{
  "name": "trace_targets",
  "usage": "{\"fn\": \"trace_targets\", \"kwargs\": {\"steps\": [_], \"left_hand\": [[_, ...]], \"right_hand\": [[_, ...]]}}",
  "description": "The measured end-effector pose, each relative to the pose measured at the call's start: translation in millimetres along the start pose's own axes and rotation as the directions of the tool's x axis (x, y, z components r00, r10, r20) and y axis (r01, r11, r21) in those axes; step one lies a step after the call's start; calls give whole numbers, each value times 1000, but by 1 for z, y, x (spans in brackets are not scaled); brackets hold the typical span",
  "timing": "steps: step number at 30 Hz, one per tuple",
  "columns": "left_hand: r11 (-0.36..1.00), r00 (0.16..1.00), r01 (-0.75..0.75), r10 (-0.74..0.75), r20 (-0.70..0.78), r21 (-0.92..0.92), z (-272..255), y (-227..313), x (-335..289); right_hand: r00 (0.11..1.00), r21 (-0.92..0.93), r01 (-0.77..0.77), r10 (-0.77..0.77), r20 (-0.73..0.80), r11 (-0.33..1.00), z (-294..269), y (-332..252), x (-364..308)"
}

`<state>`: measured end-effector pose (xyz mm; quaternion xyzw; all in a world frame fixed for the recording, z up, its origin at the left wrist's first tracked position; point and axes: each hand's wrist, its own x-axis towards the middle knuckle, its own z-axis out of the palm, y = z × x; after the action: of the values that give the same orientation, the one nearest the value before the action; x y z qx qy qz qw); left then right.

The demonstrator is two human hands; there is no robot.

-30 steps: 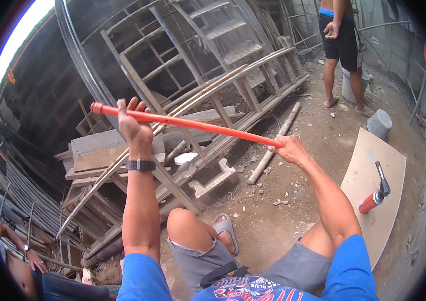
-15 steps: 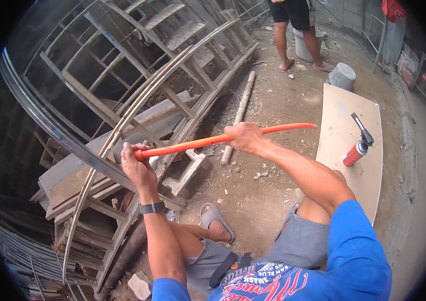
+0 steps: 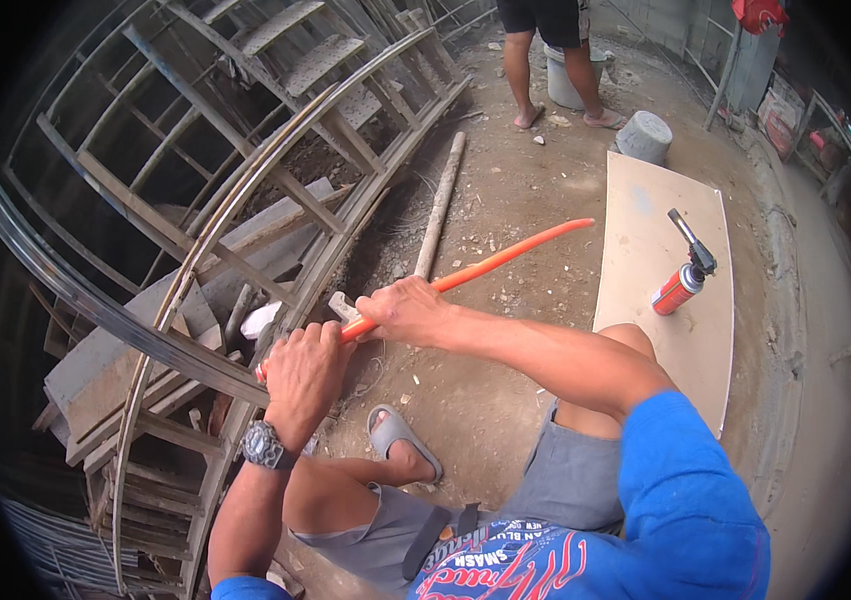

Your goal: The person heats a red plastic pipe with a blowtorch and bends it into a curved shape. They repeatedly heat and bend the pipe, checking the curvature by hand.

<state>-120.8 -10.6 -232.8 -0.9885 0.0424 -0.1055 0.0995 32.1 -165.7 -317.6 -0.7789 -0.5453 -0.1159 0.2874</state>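
An orange plastic pipe (image 3: 515,251) runs slantwise in front of me, its far end slightly bent and tapering to the right. My left hand (image 3: 303,372) is wrapped round it close to its near end, which pokes out past the fingers. Right beside it, my right hand (image 3: 407,310) grips the pipe a little farther up. The stretch from my right hand to the far tip is free in the air. To the right, a red gas canister with a black torch head (image 3: 680,287) stands on a tan board (image 3: 635,235).
Scaffold frames and metal steps (image 3: 320,65) fill the left side, with stacked planks (image 3: 135,375) beneath. A wooden pole (image 3: 442,205) lies on the dirt ahead. Farther off, a person (image 3: 543,50) stands by a white bucket (image 3: 567,80); a grey upturned bucket (image 3: 644,137) sits nearby.
My right hand has slid back along the pipe toward my left hand. My left hand has turned over, knuckles up, and come lower. The pipe now slopes more steeply, and the view has shifted.
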Motion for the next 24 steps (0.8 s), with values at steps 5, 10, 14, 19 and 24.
{"fn": "trace_targets", "kwargs": {"steps": [5, 10, 14, 19, 24], "left_hand": [[984, 989, 17, 9, 149, -176, -1, -55, -14], [976, 994, 13, 11, 108, -217, -5, -94, -56], [958, 991, 2, 35, 125, -285, -7, -91, -73], [971, 992, 35, -4, 126, -238, -15, -95, -71], [971, 996, -39, 56, 68, -234, -10, -98, -56]], "right_hand": [[984, 17, -72, 68, 164, 997, -29, 49, -26], [996, 96, -37, 29, 85, 995, -42, 77, -56], [994, 63, 92, -95, 52, 994, -56, 59, -64], [998, 56, 49, -51, 32, 997, -66, 48, -59], [996, 68, 16, -22, 82, 998, -69, 57, -63]]}}
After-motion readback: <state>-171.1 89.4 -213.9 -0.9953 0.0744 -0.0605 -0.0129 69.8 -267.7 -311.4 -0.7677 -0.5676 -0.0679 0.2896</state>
